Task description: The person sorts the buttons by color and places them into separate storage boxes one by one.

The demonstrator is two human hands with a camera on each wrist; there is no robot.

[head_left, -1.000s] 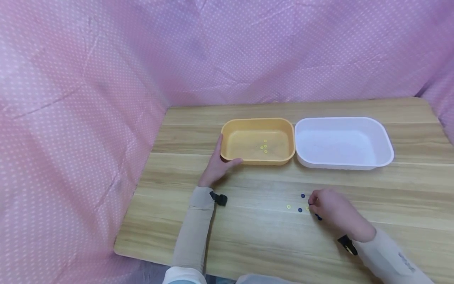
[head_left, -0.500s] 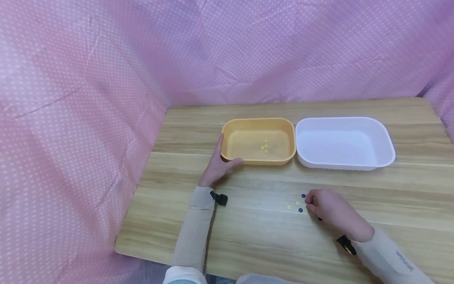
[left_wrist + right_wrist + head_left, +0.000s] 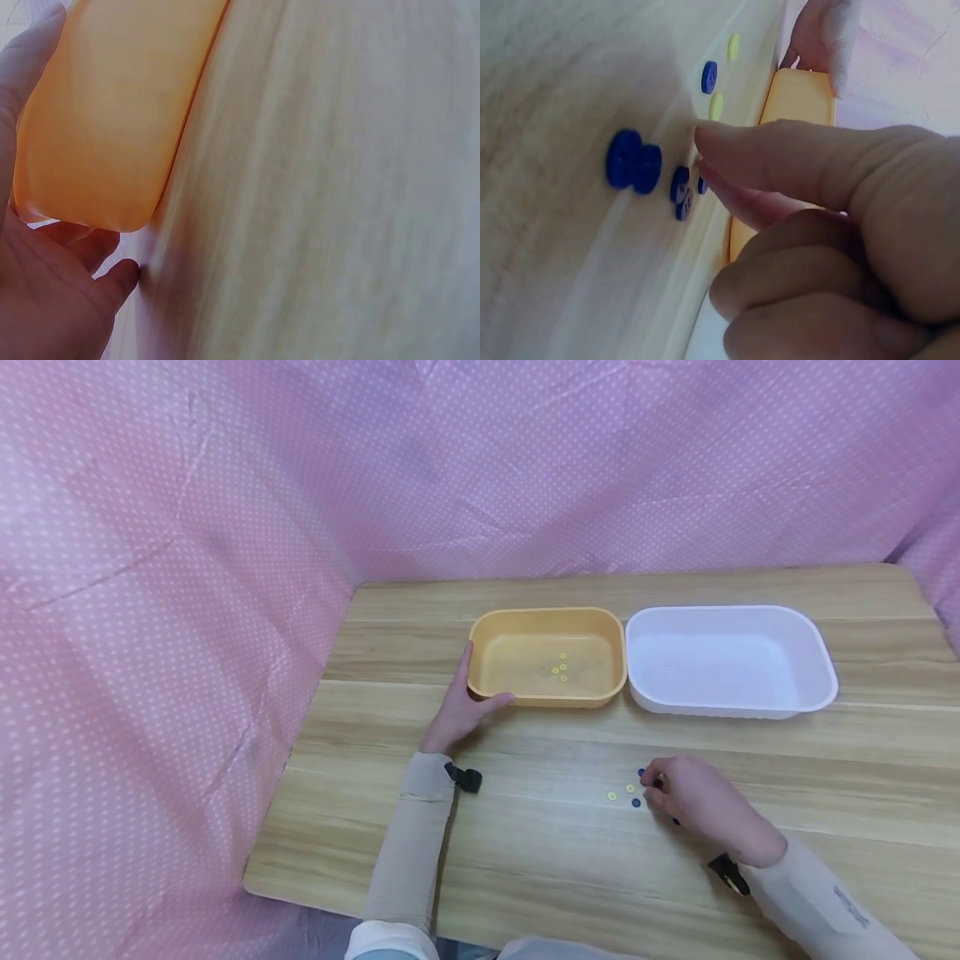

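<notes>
The right hand (image 3: 825, 244) reaches over the table (image 3: 562, 255), thumb and forefinger tips close together, its other fingers curled under. At its forefinger tip, partly hidden, sits one blue button (image 3: 703, 186). Just left of the right hand's fingertips is a blue pair (image 3: 679, 182), seeming to overlap; farther left, another blue pair (image 3: 622, 159). Above its thumb tip lie a yellow button (image 3: 716, 106), a second blue button (image 3: 709, 77) and a second yellow button (image 3: 733, 46). Behind it stands the orange bin (image 3: 799, 94), touched by the left hand (image 3: 821, 36), and pink cloth (image 3: 915, 67).
</notes>
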